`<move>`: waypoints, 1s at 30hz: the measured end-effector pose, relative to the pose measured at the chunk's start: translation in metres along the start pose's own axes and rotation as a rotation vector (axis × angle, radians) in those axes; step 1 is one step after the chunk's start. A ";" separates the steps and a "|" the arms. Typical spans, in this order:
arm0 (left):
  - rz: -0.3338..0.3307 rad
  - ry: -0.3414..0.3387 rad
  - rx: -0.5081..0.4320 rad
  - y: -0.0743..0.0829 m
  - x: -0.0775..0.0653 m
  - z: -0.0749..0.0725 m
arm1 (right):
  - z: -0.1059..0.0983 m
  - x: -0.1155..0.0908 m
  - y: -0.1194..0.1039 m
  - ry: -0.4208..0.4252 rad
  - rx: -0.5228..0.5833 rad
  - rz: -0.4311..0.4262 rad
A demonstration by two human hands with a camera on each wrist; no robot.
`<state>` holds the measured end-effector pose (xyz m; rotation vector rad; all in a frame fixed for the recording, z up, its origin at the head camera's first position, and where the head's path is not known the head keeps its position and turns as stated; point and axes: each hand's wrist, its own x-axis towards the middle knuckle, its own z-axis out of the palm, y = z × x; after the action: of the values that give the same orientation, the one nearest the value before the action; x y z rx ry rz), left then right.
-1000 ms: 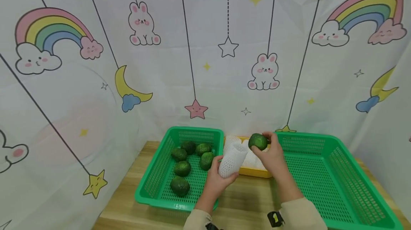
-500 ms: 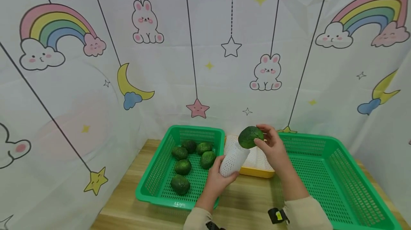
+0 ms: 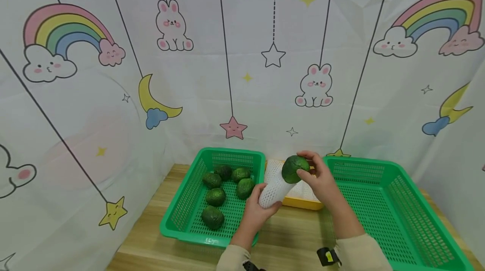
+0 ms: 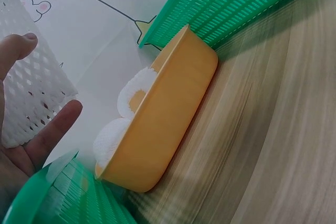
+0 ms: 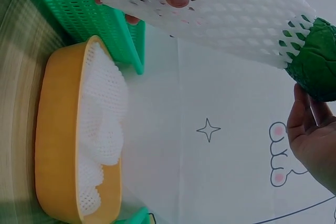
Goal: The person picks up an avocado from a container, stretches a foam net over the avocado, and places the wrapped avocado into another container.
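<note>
"Where's the avocado (image 3: 295, 169) in hand?"

"Held up above the tabletop (image 3: 288, 231), between the two baskets. Its lower end is inside the mouth of a white foam net sleeve (image 3: 273, 192); the right wrist view shows mesh around that end, with most of the fruit bare."

"And each grip?"

"The left hand (image 3: 254, 213) is wrapped around the sleeve, thumb on one side and fingers on the other. The right hand (image 3: 321, 178) has thumb and fingers clamped on the avocado's outer end."

"So how far along is it?"

"I'd judge the sleeving of this one barely begun. Six more avocados (image 3: 215, 197) lie unsleeved in the left green basket (image 3: 185, 237)."

"Any sleeves left?"

"Several spare sleeves (image 5: 105, 90) sit in the yellow tray (image 5: 56, 135). They overlap, so I can't count them."

"Anything finished?"

"No fully sleeved avocado shows, not even in the visible part of the right green basket (image 3: 373, 210)."
</note>
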<state>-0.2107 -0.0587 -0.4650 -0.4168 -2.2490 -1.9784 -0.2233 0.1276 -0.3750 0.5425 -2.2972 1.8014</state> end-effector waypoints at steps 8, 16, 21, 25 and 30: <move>0.000 0.008 0.037 0.004 -0.002 0.000 | 0.003 0.001 0.004 0.017 -0.079 -0.069; -0.043 0.005 0.089 -0.024 0.003 0.003 | 0.010 -0.002 0.013 0.004 -0.102 -0.062; -0.029 0.012 0.082 -0.036 0.008 0.004 | 0.014 -0.001 0.017 -0.002 -0.152 -0.041; -0.015 0.009 0.067 -0.035 0.009 0.004 | 0.016 -0.001 0.020 -0.008 -0.181 -0.003; -0.008 0.006 0.054 -0.037 0.010 0.004 | 0.020 -0.002 0.022 0.025 -0.219 0.047</move>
<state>-0.2297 -0.0571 -0.4982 -0.3959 -2.2978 -1.9149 -0.2283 0.1133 -0.4009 0.4308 -2.4679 1.5380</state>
